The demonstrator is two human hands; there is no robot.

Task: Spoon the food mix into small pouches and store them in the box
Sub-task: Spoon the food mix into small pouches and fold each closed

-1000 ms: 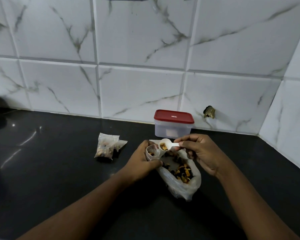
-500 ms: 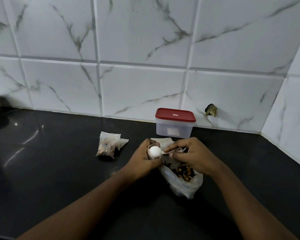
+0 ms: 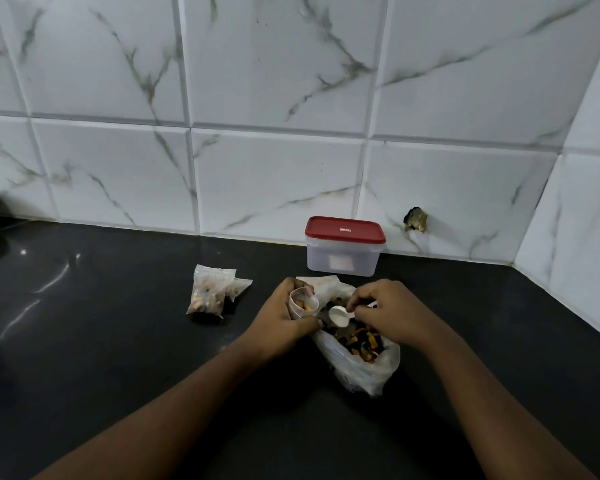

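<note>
My left hand (image 3: 284,318) grips a small clear pouch (image 3: 302,302), its mouth held open with a few pieces of food inside. My right hand (image 3: 388,311) pinches the handle of a white plastic spoon (image 3: 338,315), whose empty bowl hovers over the open big bag of food mix (image 3: 359,351) lying on the black counter. A clear box with a red lid (image 3: 344,247) stands shut against the wall behind my hands. Two filled pouches (image 3: 212,292) lie on the counter to the left.
The black counter (image 3: 118,341) runs left and forward of my hands. White marble tiles form the back wall and a side wall at the right corner. A broken hole in the tile (image 3: 415,220) sits right of the box.
The spoon was lifted full, tipped into the small pouch, and has now swung back right and down over the big bag, empty. My left hand has kept the pouch in place.
</note>
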